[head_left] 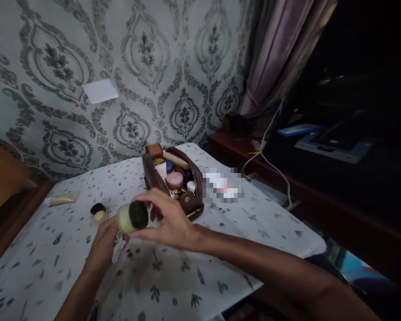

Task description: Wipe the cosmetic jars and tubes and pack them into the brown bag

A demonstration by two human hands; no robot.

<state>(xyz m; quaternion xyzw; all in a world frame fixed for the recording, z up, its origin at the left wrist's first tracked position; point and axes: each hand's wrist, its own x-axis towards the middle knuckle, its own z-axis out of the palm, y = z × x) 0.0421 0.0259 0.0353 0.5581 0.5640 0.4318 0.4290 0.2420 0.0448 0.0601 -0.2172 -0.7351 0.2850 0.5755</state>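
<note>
A jar [124, 219] with a pale yellow-green body and a dark lid is tilted on its side above the table, its lid toward the right. My right hand [172, 220] grips it at the lid, thumb below and fingers above. Close against the jar's lower left is my left hand [102, 243], with a small crumpled white cloth-like piece [119, 248] hanging from its fingers. Its fingertips are partly hidden behind the jar. Just beyond my hands stands an unzipped brown bag [149, 171], filled with several cosmetic containers, among them a pink round one [174, 180].
On the patterned white tablecloth [173, 285] lie a beige tube [63, 199] and a small yellow container with a black top [98, 212]. A blurred-out white item [223, 185] is right of the bag. A white cable [270, 160] hangs by the dark wooden furniture [234, 145].
</note>
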